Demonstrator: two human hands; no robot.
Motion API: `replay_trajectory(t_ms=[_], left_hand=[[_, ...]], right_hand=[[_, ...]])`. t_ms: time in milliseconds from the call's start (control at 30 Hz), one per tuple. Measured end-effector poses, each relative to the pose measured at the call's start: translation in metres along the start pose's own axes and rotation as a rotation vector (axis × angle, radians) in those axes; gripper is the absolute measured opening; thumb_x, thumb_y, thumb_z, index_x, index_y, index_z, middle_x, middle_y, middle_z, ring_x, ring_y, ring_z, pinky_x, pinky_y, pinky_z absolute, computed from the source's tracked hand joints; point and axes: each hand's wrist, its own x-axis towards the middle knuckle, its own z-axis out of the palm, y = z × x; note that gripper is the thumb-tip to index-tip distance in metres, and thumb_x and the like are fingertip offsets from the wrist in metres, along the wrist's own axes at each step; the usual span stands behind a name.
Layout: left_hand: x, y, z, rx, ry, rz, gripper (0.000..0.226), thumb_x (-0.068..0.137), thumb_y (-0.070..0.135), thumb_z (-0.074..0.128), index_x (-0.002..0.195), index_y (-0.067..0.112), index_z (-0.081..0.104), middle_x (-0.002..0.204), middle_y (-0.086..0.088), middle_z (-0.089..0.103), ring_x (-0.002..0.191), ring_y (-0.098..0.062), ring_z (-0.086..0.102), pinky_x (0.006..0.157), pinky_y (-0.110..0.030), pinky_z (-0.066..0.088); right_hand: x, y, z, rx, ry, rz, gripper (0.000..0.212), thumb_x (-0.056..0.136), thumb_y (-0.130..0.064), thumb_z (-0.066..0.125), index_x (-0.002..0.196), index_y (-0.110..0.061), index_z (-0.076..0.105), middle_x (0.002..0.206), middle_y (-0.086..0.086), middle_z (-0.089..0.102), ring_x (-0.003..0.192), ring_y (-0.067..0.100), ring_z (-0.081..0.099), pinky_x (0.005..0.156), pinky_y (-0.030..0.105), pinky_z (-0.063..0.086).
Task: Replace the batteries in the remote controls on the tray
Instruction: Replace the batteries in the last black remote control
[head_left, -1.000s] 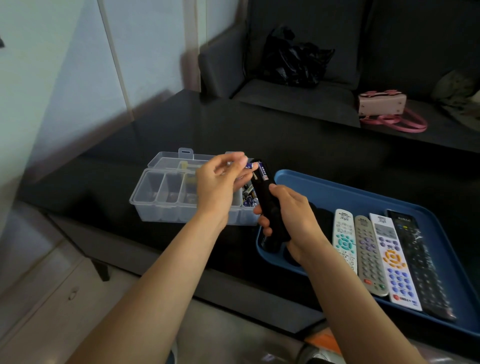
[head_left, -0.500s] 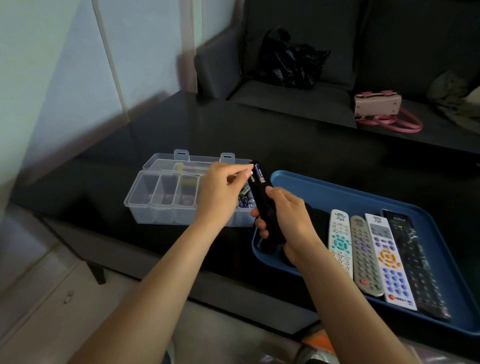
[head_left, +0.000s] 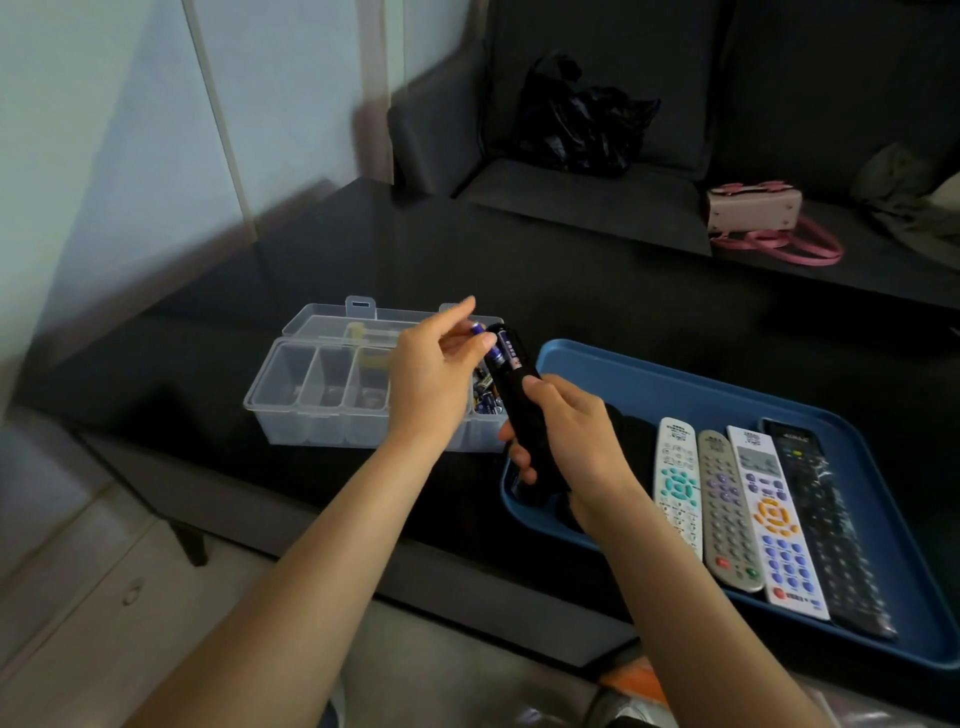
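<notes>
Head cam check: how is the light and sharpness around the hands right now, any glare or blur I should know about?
Head view: dim, soft light from the left; glossy black table reflects the pale wall but shows no harsh glare. The left hand pinching the small blue battery is slightly motion-blurred. The right hand gripping the black remote control is sharper. Wide-angle bending at the edges.

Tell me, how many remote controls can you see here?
5: one black remote held in the right hand, four lying side by side on the blue tray. The hand may hide more.
</notes>
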Motion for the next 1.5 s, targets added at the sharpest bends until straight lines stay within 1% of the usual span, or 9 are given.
replay_trajectory(t_ms=[167, 300, 433, 567, 767, 867, 1000, 1400, 1500], left_hand=[[-0.003, 0.001, 0.004, 0.013, 0.065, 0.016, 0.015, 0.079, 0.012, 0.072, 0.09, 0.013, 0.063, 0.079, 0.015, 0.061, 0.072, 0.015, 0.057, 0.066, -0.004, 0.045], [-0.006, -0.002, 0.008, 0.135, 0.089, 0.072, 0.013, 0.081, 0.018, 0.069, 0.087, 0.013, 0.059, 0.084, 0.003, 0.063, 0.076, -0.002, 0.06, 0.068, -0.012, 0.048], [-0.009, -0.004, 0.011, 0.287, 0.016, 0.104, 0.016, 0.085, 0.021, 0.065, 0.095, 0.01, 0.059, 0.097, -0.007, 0.059, 0.085, -0.015, 0.058, 0.073, -0.023, 0.049], [-0.017, -0.003, 0.013, 0.388, -0.007, 0.197, 0.019, 0.089, 0.018, 0.059, 0.103, 0.006, 0.062, 0.103, -0.008, 0.056, 0.086, -0.014, 0.057, 0.071, -0.012, 0.041], [-0.026, -0.004, 0.015, 0.624, -0.273, 0.307, 0.058, 0.086, 0.009, 0.06, 0.139, 0.004, 0.037, 0.129, -0.008, 0.041, 0.108, -0.019, 0.049, 0.089, -0.022, 0.044], [-0.021, -0.004, 0.013, 0.474, -0.225, 0.272, 0.05, 0.089, -0.006, 0.048, 0.137, 0.008, 0.044, 0.131, -0.007, 0.043, 0.109, -0.011, 0.049, 0.086, -0.001, 0.031], [-0.018, -0.001, 0.014, 0.354, -0.172, 0.346, 0.058, 0.077, -0.022, 0.04, 0.127, 0.005, 0.055, 0.127, -0.011, 0.052, 0.114, -0.016, 0.051, 0.092, 0.004, 0.027], [-0.028, 0.008, 0.025, 0.177, -0.276, 0.352, 0.057, 0.076, -0.022, 0.041, 0.123, 0.004, 0.058, 0.124, -0.005, 0.055, 0.11, -0.01, 0.055, 0.096, -0.012, 0.042], [-0.027, 0.011, 0.025, 0.213, -0.333, 0.328, 0.056, 0.079, -0.02, 0.042, 0.125, 0.007, 0.057, 0.124, -0.002, 0.056, 0.101, -0.007, 0.056, 0.087, -0.003, 0.039]], right_hand=[[-0.001, 0.002, 0.001, 0.009, -0.012, -0.007, 0.02, 0.1, -0.024, 0.043, 0.094, -0.012, 0.059, 0.064, 0.009, 0.061, 0.043, 0.014, 0.047, 0.039, 0.025, 0.037], [-0.002, 0.002, -0.001, 0.011, -0.004, -0.009, 0.021, 0.1, -0.024, 0.043, 0.094, -0.011, 0.059, 0.064, 0.009, 0.062, 0.043, 0.013, 0.047, 0.039, 0.024, 0.037], [-0.002, 0.005, -0.001, 0.027, 0.007, -0.013, 0.021, 0.1, -0.023, 0.043, 0.095, -0.011, 0.059, 0.063, 0.009, 0.062, 0.043, 0.014, 0.047, 0.039, 0.025, 0.036], [-0.002, 0.009, -0.002, 0.041, 0.024, -0.012, 0.021, 0.1, -0.022, 0.042, 0.095, -0.009, 0.059, 0.064, 0.01, 0.06, 0.043, 0.015, 0.047, 0.039, 0.024, 0.037], [-0.004, 0.007, -0.008, 0.011, 0.057, -0.072, 0.025, 0.1, -0.023, 0.043, 0.094, -0.005, 0.06, 0.062, 0.009, 0.059, 0.043, 0.016, 0.047, 0.039, 0.026, 0.037], [-0.005, 0.005, -0.01, 0.017, 0.048, -0.099, 0.028, 0.101, -0.027, 0.043, 0.1, -0.004, 0.057, 0.064, 0.009, 0.061, 0.044, 0.016, 0.049, 0.039, 0.026, 0.041], [-0.005, -0.006, -0.015, 0.099, -0.037, 0.043, 0.021, 0.102, -0.025, 0.039, 0.097, -0.01, 0.052, 0.066, 0.011, 0.066, 0.049, 0.024, 0.062, 0.047, 0.03, 0.049], [-0.007, -0.006, -0.034, 0.078, 0.161, 0.094, 0.036, 0.098, -0.038, 0.046, 0.079, -0.009, 0.058, 0.056, 0.013, 0.056, 0.04, 0.023, 0.048, 0.042, 0.026, 0.041], [-0.009, -0.005, -0.04, 0.054, 0.173, 0.115, 0.035, 0.097, -0.037, 0.047, 0.08, -0.008, 0.058, 0.056, 0.014, 0.056, 0.04, 0.022, 0.047, 0.042, 0.026, 0.04]])
